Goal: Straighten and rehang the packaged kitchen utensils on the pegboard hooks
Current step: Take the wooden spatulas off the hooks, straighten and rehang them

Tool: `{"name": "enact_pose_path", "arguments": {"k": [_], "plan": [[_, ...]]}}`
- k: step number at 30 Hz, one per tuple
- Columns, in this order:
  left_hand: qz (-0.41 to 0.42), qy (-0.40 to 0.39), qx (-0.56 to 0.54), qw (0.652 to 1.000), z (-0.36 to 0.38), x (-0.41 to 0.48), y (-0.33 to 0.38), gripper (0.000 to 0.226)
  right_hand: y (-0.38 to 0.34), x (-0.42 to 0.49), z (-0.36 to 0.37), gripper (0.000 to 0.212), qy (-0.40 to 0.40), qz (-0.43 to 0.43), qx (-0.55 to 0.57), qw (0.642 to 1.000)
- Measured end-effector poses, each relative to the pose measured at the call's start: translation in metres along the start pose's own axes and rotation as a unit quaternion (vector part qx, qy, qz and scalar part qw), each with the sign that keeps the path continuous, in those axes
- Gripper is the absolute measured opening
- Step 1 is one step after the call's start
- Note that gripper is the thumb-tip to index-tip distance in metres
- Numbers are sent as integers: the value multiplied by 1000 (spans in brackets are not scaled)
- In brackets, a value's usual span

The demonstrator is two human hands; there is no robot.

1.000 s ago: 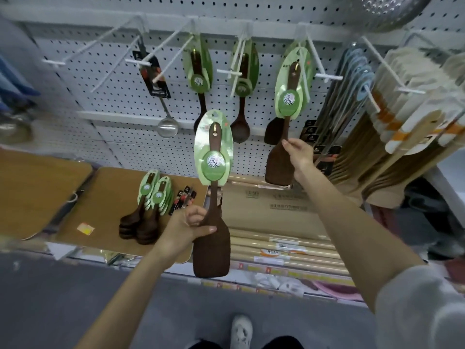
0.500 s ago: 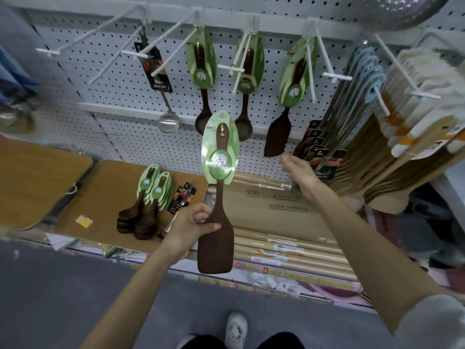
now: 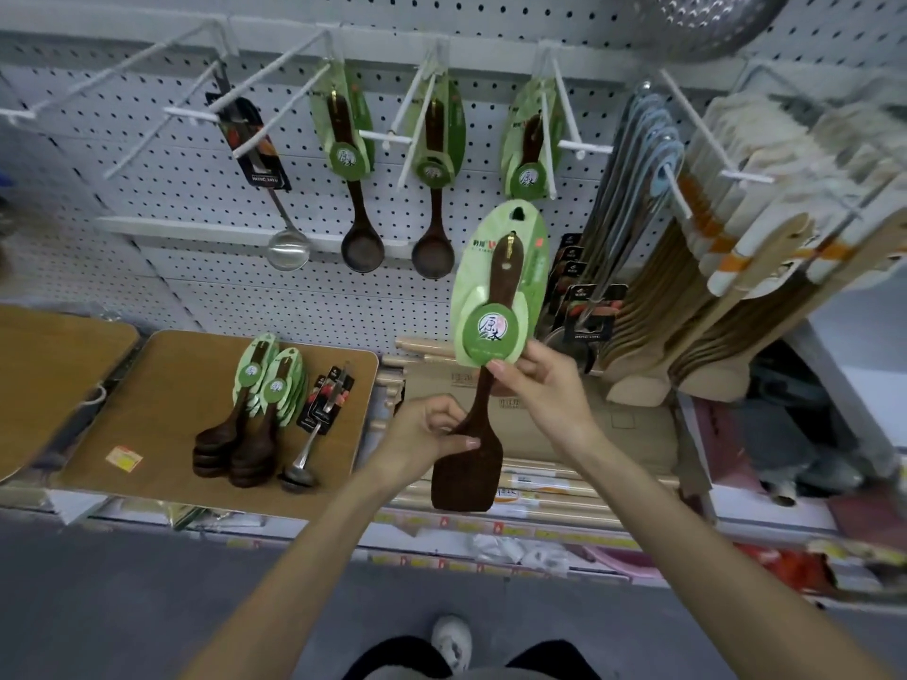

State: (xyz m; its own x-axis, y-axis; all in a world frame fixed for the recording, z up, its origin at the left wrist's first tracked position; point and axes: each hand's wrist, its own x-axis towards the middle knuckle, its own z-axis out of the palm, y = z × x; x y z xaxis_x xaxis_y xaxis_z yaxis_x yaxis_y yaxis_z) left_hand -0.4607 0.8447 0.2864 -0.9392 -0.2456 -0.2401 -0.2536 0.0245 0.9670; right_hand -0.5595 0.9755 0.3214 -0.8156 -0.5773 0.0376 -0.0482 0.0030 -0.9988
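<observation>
I hold a dark wooden spatula (image 3: pixel 466 476) on a green card upright in front of the pegboard (image 3: pixel 314 296). My left hand (image 3: pixel 424 436) grips its neck just above the blade. My right hand (image 3: pixel 542 385) pinches the handle at the bottom of the green card (image 3: pixel 498 287). The card's top hole is just below a hook (image 3: pixel 552 125) that carries another green-carded utensil (image 3: pixel 527 139). Two carded dark spoons (image 3: pixel 360 242) (image 3: pixel 432 252) and a steel ladle (image 3: pixel 287 247) hang to the left.
A wooden board (image 3: pixel 147 409) on the shelf carries a pile of green-carded dark spoons (image 3: pixel 250 424) and a small steel ladle (image 3: pixel 314 439). Pale wooden spatulas (image 3: pixel 736 267) hang crowded at the right. Boxed rolling pins (image 3: pixel 549 483) lie below my hands. Empty white hooks (image 3: pixel 118 76) jut out at the upper left.
My right hand left the hanging spatula and came down onto the one I hold. The held spatula has moved to the right, under the right-hand green hook.
</observation>
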Motion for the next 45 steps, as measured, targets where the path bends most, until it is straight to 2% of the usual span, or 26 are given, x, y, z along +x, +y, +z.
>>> {"name": "enact_pose_path", "arguments": {"k": [13,22,27,31,38,40,45], "plan": [[10,-48,-38,998,24,16,15,14,-13,2,-23,18,49,-7,14,999],[18,-33,-26,999,21,47,32,15,-25,36,-27,23,67,54,-10,996],[23,-15,-31,999,16,74,52,18,-38,69,-29,7,75,66,-9,995],[11,-11,-24,1000,11,92,67,6,-43,96,-33,13,81,75,-12,994],[7,21,34,999,7,101,65,30,-35,126,-35,16,92,75,-12,993],[-10,21,43,999,3,100,59,30,-30,130,-36,19,90,76,-15,993],[-37,34,91,995,-11,96,45,47,-18,135,-37,4,95,80,-23,992]]}}
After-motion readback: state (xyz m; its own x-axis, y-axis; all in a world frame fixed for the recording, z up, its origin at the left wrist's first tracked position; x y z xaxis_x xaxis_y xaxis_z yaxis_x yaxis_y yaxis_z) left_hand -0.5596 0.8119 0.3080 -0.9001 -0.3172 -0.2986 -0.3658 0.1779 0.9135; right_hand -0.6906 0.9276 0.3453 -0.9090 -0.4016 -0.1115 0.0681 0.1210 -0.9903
